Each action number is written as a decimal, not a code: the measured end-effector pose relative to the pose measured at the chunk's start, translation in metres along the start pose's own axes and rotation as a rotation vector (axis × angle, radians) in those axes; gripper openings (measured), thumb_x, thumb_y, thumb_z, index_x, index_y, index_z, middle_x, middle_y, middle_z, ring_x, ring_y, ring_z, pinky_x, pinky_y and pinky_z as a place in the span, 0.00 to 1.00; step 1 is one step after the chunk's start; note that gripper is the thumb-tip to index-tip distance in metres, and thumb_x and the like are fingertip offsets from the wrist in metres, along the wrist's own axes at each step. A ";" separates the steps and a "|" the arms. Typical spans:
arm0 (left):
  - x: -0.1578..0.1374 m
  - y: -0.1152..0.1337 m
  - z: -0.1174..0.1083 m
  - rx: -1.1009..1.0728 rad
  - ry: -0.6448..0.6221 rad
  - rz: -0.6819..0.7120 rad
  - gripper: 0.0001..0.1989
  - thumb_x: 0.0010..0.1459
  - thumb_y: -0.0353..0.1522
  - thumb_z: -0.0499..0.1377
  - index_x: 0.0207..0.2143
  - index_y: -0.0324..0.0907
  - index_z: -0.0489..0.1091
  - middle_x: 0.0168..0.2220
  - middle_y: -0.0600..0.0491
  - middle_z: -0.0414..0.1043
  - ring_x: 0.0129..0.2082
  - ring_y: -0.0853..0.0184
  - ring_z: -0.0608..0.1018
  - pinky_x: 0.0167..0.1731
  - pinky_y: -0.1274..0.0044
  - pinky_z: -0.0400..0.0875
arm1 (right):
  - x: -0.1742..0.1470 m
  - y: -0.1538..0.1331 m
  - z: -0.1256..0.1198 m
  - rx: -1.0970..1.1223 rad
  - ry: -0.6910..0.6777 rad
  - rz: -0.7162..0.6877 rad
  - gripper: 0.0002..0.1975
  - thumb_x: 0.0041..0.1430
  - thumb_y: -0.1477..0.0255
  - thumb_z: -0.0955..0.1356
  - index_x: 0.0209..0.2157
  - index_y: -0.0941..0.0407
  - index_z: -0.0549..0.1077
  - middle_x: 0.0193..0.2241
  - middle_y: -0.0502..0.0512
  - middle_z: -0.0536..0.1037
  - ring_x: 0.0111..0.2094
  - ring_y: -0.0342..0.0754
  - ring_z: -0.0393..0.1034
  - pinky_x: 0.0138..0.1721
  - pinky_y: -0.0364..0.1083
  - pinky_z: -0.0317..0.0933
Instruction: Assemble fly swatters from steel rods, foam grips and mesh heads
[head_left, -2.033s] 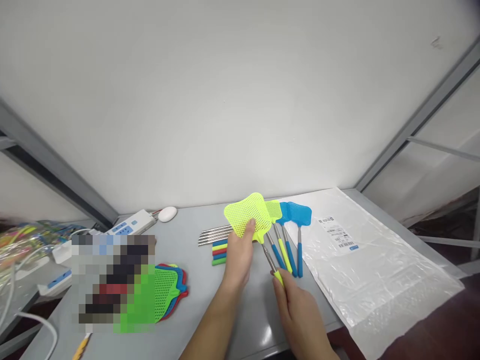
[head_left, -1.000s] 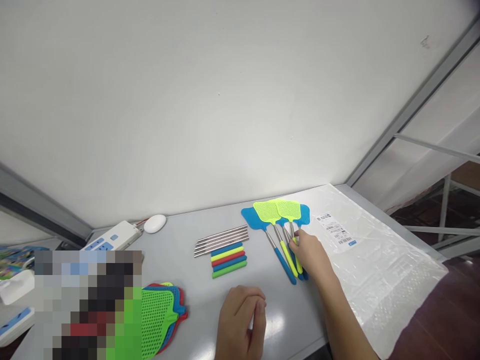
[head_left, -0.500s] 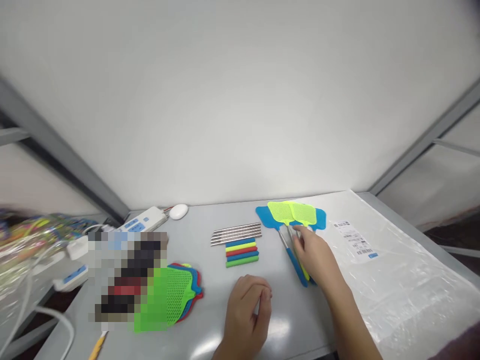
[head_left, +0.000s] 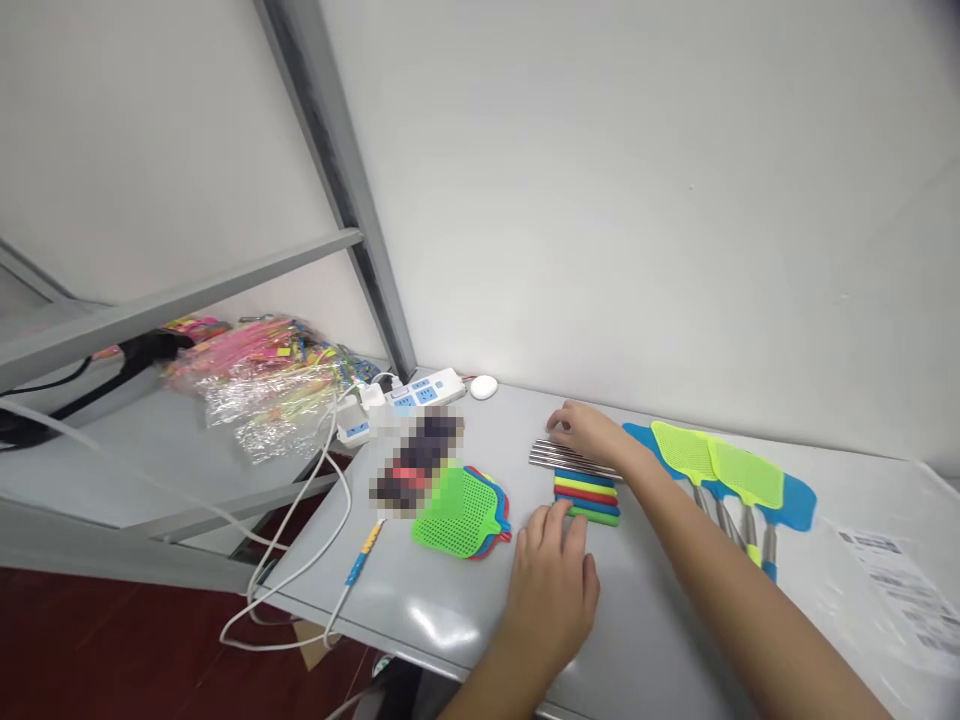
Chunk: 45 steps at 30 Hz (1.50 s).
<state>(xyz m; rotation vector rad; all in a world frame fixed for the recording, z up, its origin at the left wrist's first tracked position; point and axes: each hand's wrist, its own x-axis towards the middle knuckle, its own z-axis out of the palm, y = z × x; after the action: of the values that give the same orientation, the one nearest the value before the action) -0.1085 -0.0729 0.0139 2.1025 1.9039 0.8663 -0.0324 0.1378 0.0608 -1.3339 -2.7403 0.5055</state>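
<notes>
My right hand (head_left: 589, 432) is over the far side of several thin metal rods (head_left: 559, 457), its fingers bent but apart, with nothing visible in them. The rods lie side by side. Just in front of them is a row of coloured handle sleeves (head_left: 586, 490) in blue, yellow, red and green. My left hand (head_left: 553, 575) lies open with fingers spread, its fingertips at the nearest green sleeve (head_left: 600, 516). To its left is a stack of loose fly swatter heads (head_left: 461, 520), green on top. Right of my right forearm lie fly swatters with rods fitted (head_left: 682, 448), yellow heads over blue.
A power strip (head_left: 435, 390) and a white rounded object (head_left: 484, 387) sit at the back wall. White cables (head_left: 326, 500) hang over the table's left edge. Clear plastic bags (head_left: 270, 390) fill the left shelf. Plastic wrapping with a label (head_left: 892, 580) covers the right side.
The view has swung left. My right hand has left the fly swatters and moved left to the metal rods. My left hand has uncurled and reached forward to the green sleeve.
</notes>
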 end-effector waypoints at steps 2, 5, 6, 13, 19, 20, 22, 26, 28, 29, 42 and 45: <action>-0.003 -0.002 0.005 0.043 0.012 -0.020 0.22 0.59 0.28 0.54 0.57 0.42 0.64 0.58 0.45 0.66 0.55 0.49 0.67 0.48 0.60 0.65 | 0.002 0.001 0.001 -0.003 -0.040 -0.033 0.09 0.63 0.68 0.68 0.41 0.55 0.78 0.41 0.56 0.75 0.39 0.47 0.72 0.42 0.44 0.63; -0.003 -0.004 0.009 0.088 0.027 -0.024 0.23 0.59 0.28 0.54 0.58 0.43 0.64 0.57 0.46 0.68 0.53 0.50 0.67 0.46 0.60 0.64 | 0.003 0.002 0.002 -0.023 -0.077 -0.049 0.13 0.65 0.66 0.67 0.47 0.57 0.73 0.47 0.57 0.74 0.43 0.49 0.72 0.45 0.52 0.67; -0.002 -0.004 0.009 0.096 0.028 -0.025 0.22 0.60 0.28 0.54 0.57 0.43 0.64 0.56 0.46 0.68 0.52 0.50 0.68 0.45 0.61 0.64 | 0.003 0.002 0.002 -0.029 -0.085 -0.048 0.14 0.65 0.65 0.67 0.49 0.56 0.72 0.49 0.58 0.74 0.45 0.50 0.72 0.45 0.54 0.68; 0.001 -0.001 0.001 0.111 0.018 -0.075 0.13 0.57 0.26 0.57 0.45 0.45 0.71 0.41 0.49 0.70 0.39 0.57 0.70 0.38 0.66 0.63 | 0.004 0.001 0.005 -0.002 -0.078 -0.025 0.17 0.65 0.65 0.67 0.53 0.56 0.69 0.52 0.59 0.72 0.47 0.52 0.71 0.46 0.55 0.68; -0.008 -0.001 -0.002 0.003 0.110 0.000 0.07 0.57 0.24 0.58 0.35 0.44 0.71 0.38 0.51 0.72 0.39 0.59 0.72 0.36 0.69 0.60 | -0.007 -0.007 -0.001 0.147 0.112 0.014 0.18 0.64 0.65 0.67 0.53 0.57 0.69 0.52 0.59 0.72 0.47 0.52 0.71 0.46 0.56 0.69; -0.011 -0.001 -0.004 -0.018 0.125 0.018 0.07 0.57 0.24 0.58 0.35 0.44 0.71 0.36 0.52 0.73 0.37 0.60 0.72 0.36 0.70 0.59 | -0.011 -0.010 -0.006 0.186 0.175 0.019 0.18 0.64 0.65 0.68 0.53 0.57 0.69 0.52 0.59 0.72 0.47 0.52 0.71 0.46 0.56 0.69; -0.017 0.001 -0.008 -0.060 0.154 0.059 0.07 0.60 0.25 0.57 0.36 0.44 0.71 0.34 0.53 0.74 0.35 0.62 0.73 0.35 0.71 0.60 | -0.025 -0.016 -0.019 0.276 0.336 0.028 0.16 0.65 0.65 0.67 0.52 0.57 0.70 0.49 0.58 0.73 0.45 0.51 0.72 0.45 0.55 0.69; -0.032 0.004 -0.023 -0.166 0.292 0.145 0.06 0.65 0.28 0.54 0.42 0.43 0.70 0.38 0.51 0.75 0.39 0.63 0.76 0.39 0.71 0.64 | -0.078 -0.034 -0.047 0.477 0.773 0.054 0.13 0.70 0.66 0.57 0.50 0.57 0.65 0.41 0.57 0.73 0.40 0.47 0.70 0.44 0.49 0.66; -0.039 0.005 -0.034 -0.213 0.389 0.190 0.05 0.65 0.29 0.55 0.41 0.43 0.69 0.37 0.51 0.75 0.39 0.64 0.76 0.42 0.69 0.65 | -0.117 -0.046 -0.053 0.569 0.991 0.075 0.14 0.71 0.65 0.53 0.52 0.54 0.59 0.39 0.55 0.70 0.35 0.45 0.69 0.38 0.45 0.66; -0.042 0.004 -0.039 -0.238 0.439 0.216 0.04 0.64 0.30 0.56 0.41 0.43 0.69 0.36 0.52 0.75 0.38 0.64 0.76 0.43 0.69 0.65 | -0.138 -0.053 -0.053 0.627 1.084 0.083 0.14 0.71 0.64 0.52 0.52 0.53 0.57 0.37 0.52 0.68 0.31 0.43 0.67 0.34 0.44 0.65; -0.068 0.072 -0.051 -1.121 0.724 0.080 0.11 0.66 0.42 0.55 0.36 0.44 0.62 0.38 0.53 0.75 0.38 0.62 0.81 0.46 0.62 0.73 | -0.328 -0.073 0.033 1.835 1.362 0.012 0.22 0.67 0.58 0.59 0.22 0.53 0.54 0.18 0.41 0.47 0.16 0.40 0.38 0.16 0.42 0.39; -0.091 0.065 -0.050 -1.210 0.587 0.019 0.13 0.65 0.44 0.54 0.37 0.44 0.65 0.31 0.54 0.73 0.37 0.64 0.79 0.46 0.66 0.72 | -0.359 -0.073 0.032 1.862 1.386 -0.025 0.21 0.66 0.59 0.58 0.21 0.53 0.52 0.17 0.42 0.45 0.16 0.41 0.38 0.16 0.43 0.40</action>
<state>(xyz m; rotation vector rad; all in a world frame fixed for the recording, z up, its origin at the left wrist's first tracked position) -0.0800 -0.1831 0.0595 1.1475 0.9483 2.0796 0.1310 -0.1904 0.0875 -0.4985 -0.4764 1.0259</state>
